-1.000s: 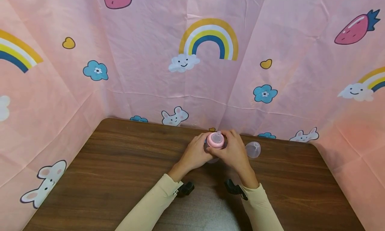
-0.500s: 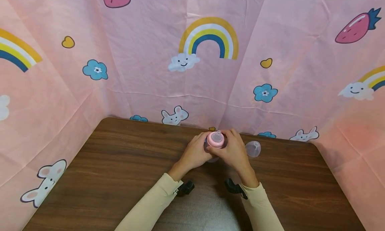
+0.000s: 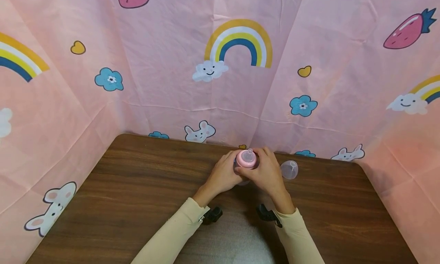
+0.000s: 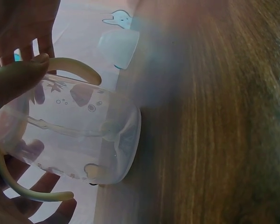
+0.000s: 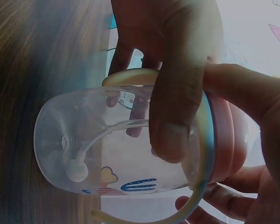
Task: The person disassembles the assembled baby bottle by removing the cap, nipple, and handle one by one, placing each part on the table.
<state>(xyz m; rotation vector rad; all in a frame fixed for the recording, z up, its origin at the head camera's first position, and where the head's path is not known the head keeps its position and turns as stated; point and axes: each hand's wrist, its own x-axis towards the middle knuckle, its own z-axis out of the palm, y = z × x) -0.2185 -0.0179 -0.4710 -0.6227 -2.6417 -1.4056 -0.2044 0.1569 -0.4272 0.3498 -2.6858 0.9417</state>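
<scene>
A clear baby bottle (image 3: 246, 160) with a pink collar and a clear teat stands upright between both hands. Its transparent body (image 5: 116, 140) shows printed pictures and an inner straw ending in a white weight. Curved yellowish handles (image 4: 35, 193) arch out on either side. My left hand (image 3: 225, 174) grips the upper body, thumb across the front just below the collar. From the other side, my right hand (image 3: 269, 172) holds the pink collar (image 5: 224, 135), its thumb along the front. The bottle's base is close over the table; the far fingers are partly hidden behind the bottle.
A clear dome cap (image 3: 289, 170) stands on the brown wooden table (image 3: 154, 187), just right of the right hand. Pink printed cloth (image 3: 165, 65) hangs along the table's back and sides. Black wrist mounts (image 3: 213, 215) sit at the cuffs of the beige sleeves.
</scene>
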